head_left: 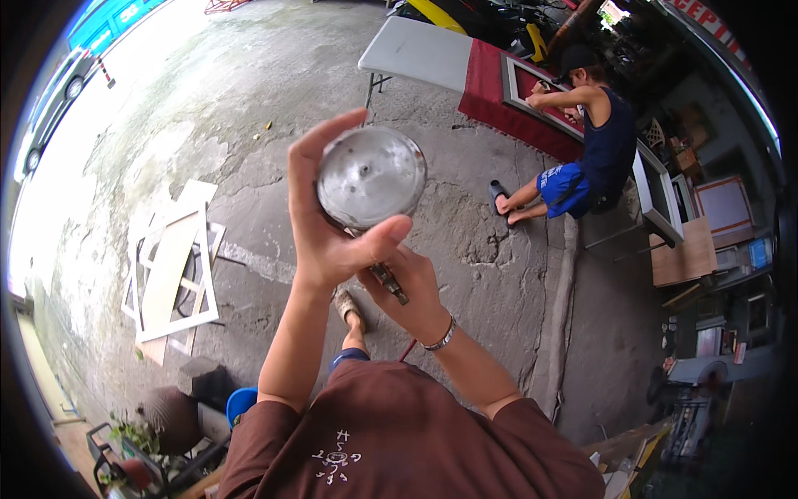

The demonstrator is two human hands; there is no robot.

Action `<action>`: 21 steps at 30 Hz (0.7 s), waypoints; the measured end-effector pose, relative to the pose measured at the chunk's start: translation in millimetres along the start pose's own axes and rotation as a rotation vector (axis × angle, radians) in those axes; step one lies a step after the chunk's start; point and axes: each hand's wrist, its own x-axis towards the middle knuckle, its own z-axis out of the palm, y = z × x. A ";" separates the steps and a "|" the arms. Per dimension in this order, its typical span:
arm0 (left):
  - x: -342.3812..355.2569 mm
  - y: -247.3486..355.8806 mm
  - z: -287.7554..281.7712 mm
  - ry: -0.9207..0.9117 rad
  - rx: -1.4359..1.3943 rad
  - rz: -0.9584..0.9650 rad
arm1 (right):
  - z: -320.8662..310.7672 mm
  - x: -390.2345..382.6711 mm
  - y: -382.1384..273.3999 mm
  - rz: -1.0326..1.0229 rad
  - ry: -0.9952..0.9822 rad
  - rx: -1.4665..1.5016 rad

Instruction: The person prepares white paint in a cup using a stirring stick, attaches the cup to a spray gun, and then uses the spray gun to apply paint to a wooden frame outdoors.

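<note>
Cracked concrete point(482, 316) spreads beneath hands point(320, 241) holding a canister point(374, 183).

Head-worn fisheye, facing downward, close above both hands point(314, 249)

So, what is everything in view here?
Metal canister: one, silver, centre.
Metal fitting: one, greyish, below canister.
Table: one, white, ahead.
Tablecloth: one, red, on table.
Co-worker: one, blue-clad, right.
Frames: several, mostly white, left and right.
Car: one, grey, far left.
Plant: one, green, lower left.
Concrete floor: one, grey, throughout.
Clutter: uncountable, mixed, right.
Shirt: one, brown, bottom.
Bracelet: one, silver, lower centre.
Left hand: one, around canister.
Right hand: one, beside fitting.
</note>
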 end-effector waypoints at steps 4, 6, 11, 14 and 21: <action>100.3 -52.2 -19.6 0.039 -0.045 -0.024 | 17.1 116.7 37.0 -0.039 0.003 0.003; 138.2 -84.5 -33.8 0.012 0.063 0.014 | 29.9 162.7 50.9 -0.027 0.019 0.046; 201.3 -162.3 -50.9 0.035 0.064 -0.073 | 56.4 249.8 117.5 -0.044 0.024 0.103; 226.9 -240.5 -80.0 0.075 0.134 0.117 | 76.2 299.0 159.8 -0.069 0.086 0.159; 219.5 -354.6 -120.7 0.561 0.300 -0.245 | 87.8 407.0 268.5 -0.121 0.053 0.117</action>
